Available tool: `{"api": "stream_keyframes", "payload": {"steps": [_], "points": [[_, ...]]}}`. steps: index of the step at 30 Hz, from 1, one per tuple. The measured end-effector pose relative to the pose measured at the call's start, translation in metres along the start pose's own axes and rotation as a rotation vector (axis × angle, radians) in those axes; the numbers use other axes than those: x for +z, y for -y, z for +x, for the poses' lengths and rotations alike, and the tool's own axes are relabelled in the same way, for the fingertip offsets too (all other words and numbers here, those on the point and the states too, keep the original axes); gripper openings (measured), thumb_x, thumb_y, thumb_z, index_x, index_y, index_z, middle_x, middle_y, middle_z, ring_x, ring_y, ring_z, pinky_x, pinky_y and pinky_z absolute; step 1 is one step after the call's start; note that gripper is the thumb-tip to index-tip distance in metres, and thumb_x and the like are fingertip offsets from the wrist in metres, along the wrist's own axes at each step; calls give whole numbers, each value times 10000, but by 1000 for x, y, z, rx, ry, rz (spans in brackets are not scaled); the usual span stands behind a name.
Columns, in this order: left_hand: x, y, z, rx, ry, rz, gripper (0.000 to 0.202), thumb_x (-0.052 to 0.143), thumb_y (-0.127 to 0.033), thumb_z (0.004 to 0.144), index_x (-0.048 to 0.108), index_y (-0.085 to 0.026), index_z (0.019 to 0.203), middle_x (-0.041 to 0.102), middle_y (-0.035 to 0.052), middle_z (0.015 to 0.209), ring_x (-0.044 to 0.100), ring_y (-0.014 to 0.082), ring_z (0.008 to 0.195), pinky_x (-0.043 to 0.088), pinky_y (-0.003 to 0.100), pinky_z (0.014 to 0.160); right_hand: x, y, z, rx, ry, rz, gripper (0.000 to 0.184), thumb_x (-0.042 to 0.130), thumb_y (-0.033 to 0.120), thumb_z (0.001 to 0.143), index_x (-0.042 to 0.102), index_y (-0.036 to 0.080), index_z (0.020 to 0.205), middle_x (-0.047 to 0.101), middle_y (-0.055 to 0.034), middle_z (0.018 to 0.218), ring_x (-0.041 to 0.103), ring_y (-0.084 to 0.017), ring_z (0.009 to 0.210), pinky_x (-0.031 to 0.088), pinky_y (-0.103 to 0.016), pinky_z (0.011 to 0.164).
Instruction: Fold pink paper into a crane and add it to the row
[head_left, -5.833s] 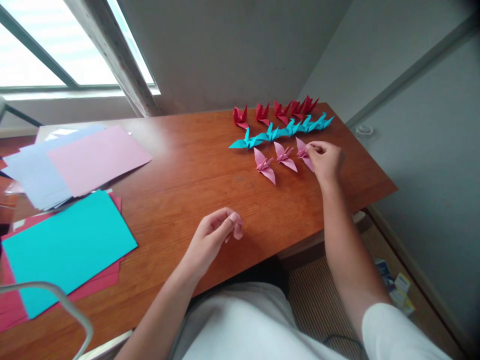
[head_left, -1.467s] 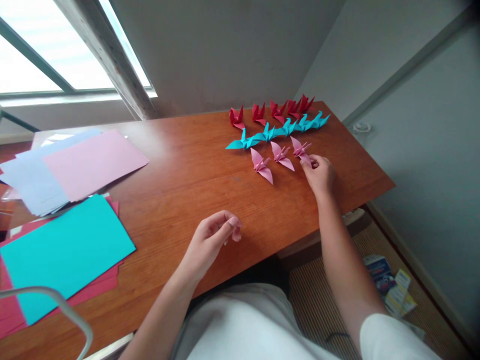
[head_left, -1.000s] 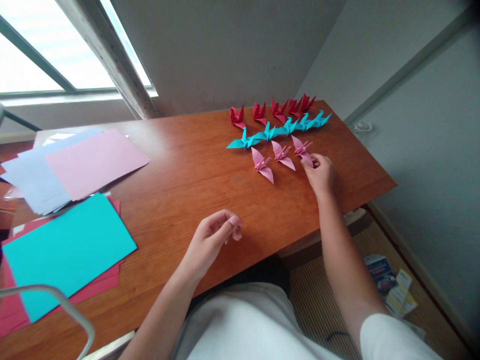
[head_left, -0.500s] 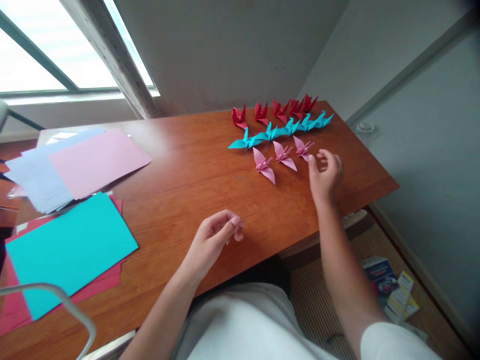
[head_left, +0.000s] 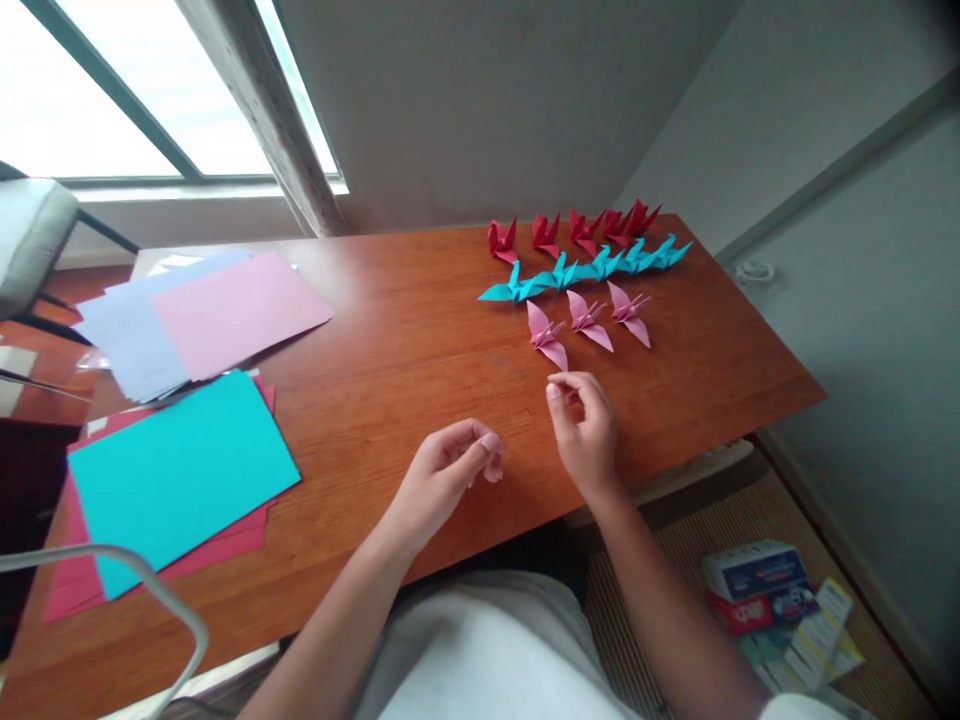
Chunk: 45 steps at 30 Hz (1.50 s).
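Note:
Three pink paper cranes [head_left: 589,324] stand in a row on the wooden table [head_left: 405,340], behind them a line of several blue cranes [head_left: 585,268] and several red cranes [head_left: 574,227]. My right hand [head_left: 586,430] hovers near the table's front edge, just in front of the leftmost pink crane, fingers loosely curled with nothing in them. My left hand [head_left: 450,476] rests beside it, fingers curled and thumb meeting fingertips, holding nothing I can see.
Sheets of pink paper [head_left: 236,310] and pale blue paper [head_left: 131,335] lie at the table's left, with a teal sheet [head_left: 180,475] over red sheets [head_left: 71,585] nearer me. A chair [head_left: 30,235] stands by the window. Small boxes [head_left: 772,590] lie on the floor at right.
My right hand let go of the rightmost pink crane and drew back toward me, beside my left hand. The view shifted slightly to the left.

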<state>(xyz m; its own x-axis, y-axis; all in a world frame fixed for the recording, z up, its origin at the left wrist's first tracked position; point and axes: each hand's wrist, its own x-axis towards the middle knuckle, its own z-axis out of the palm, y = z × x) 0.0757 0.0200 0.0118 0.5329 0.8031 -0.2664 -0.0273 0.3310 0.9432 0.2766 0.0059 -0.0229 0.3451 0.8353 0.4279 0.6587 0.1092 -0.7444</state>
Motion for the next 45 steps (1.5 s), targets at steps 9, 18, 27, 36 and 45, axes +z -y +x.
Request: {"api": "stream_keyframes", "payload": {"steps": [9, 18, 27, 36, 45], "points": [[2, 1, 0, 61, 25, -7, 340, 633, -429, 928, 620, -150, 734, 626, 0, 685, 507, 108, 636, 369, 232, 613, 28, 35, -24, 35, 302, 191, 168, 564, 287, 982, 661, 214, 866, 669, -23, 843, 631, -168, 788, 472, -283, 697], [2, 6, 0, 93, 27, -33, 237, 614, -332, 919, 637, -146, 772, 639, 0, 699, 536, 107, 651, 391, 218, 626, 29, 31, -22, 32, 328, 182, 191, 575, 299, 972, 675, 206, 840, 662, -21, 814, 622, -167, 746, 458, -279, 671], [3, 8, 0, 140, 21, -21, 252, 618, -354, 919, 656, -141, 790, 635, 5, 696, 554, 109, 652, 433, 217, 644, 29, 30, -22, -3, 339, 168, 184, 575, 286, 965, 675, 211, 830, 665, -21, 801, 620, -166, 730, 461, -277, 660], [8, 17, -1, 175, -32, 15, 266, 619, -385, 918, 636, -144, 805, 620, 1, 701, 573, 115, 654, 458, 229, 649, 30, 24, -23, -30, 365, 154, 172, 577, 273, 955, 682, 214, 832, 670, -28, 808, 623, -179, 739, 459, -290, 665], [13, 27, -2, 217, -87, 81, 228, 604, -347, 918, 620, -153, 800, 618, 12, 730, 585, 134, 695, 468, 251, 683, 29, 24, -25, -35, 344, 150, 167, 565, 281, 963, 698, 204, 898, 710, -56, 885, 663, -201, 816, 492, -303, 710]]}}
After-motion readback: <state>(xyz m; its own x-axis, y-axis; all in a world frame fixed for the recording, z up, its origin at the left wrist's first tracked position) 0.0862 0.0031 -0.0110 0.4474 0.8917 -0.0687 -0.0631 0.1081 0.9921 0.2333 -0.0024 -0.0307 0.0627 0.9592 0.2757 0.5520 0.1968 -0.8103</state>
